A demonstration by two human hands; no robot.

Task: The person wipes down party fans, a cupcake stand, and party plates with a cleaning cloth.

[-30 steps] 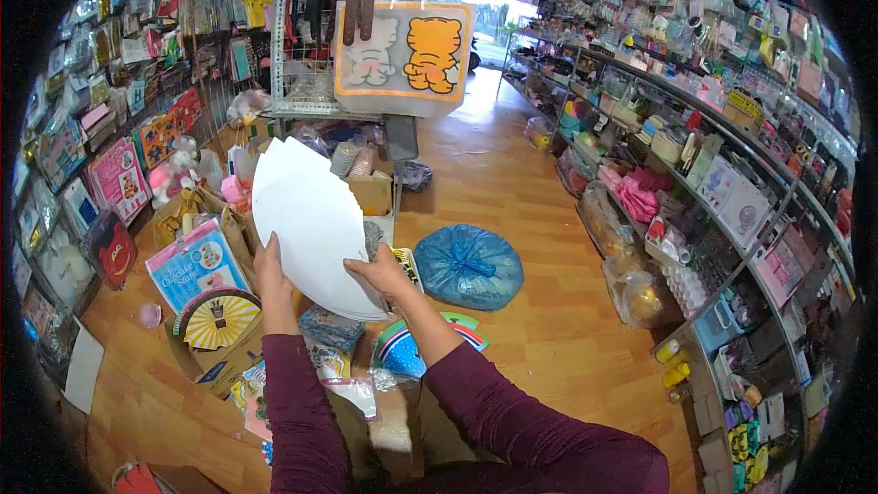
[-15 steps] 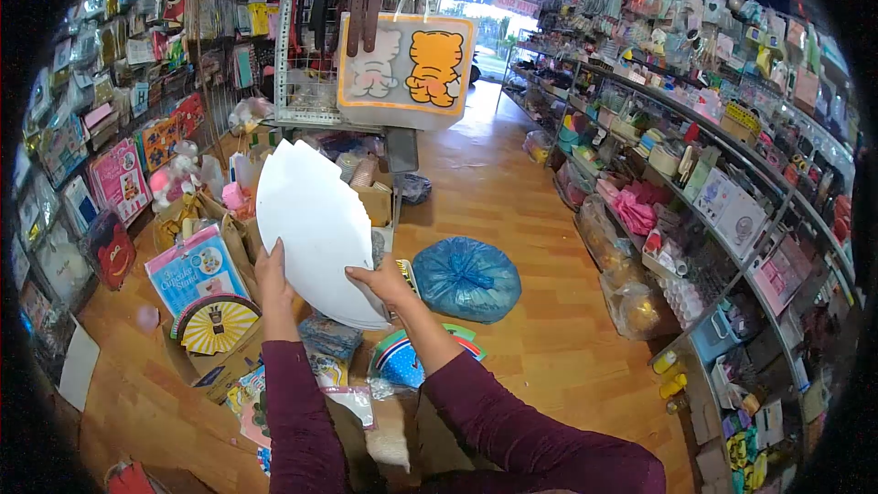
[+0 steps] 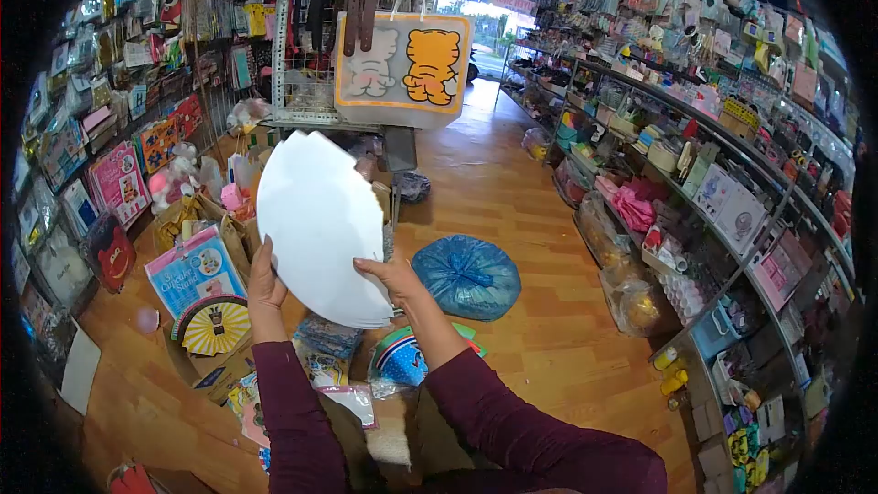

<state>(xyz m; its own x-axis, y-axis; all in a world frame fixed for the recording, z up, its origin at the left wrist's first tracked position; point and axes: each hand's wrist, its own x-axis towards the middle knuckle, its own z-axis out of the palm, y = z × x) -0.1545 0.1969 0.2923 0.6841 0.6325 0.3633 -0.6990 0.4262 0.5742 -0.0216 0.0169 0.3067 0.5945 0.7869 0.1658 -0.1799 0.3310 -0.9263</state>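
Note:
A stack of white curved card sheets (image 3: 320, 229), fan-like in outline with stepped edges, is held up between both hands. My left hand (image 3: 266, 279) grips its lower left edge, fingers mostly behind the sheets. On the lower right edge, my right hand (image 3: 391, 276) clamps it with the thumb on the front face. Below my right hand lies a blue printed fan-shaped piece (image 3: 401, 359) in clear wrap. Left of my left hand, a yellow-and-white striped fan-shaped piece (image 3: 215, 327) rests on a cardboard box (image 3: 222, 377).
A tied blue plastic bag (image 3: 465, 277) sits on the wooden floor (image 3: 558, 375). Crowded shelves (image 3: 722, 210) line the right side. A tiger-print bag (image 3: 402, 69) hangs from a rack ahead. A cupcake stand package (image 3: 197, 267) leans at the left, near hanging packaged goods.
The white stack has turned slightly and faces me more broadly, its right side swung outward. My right hand has shifted a little right and up; my left hand has moved slightly left.

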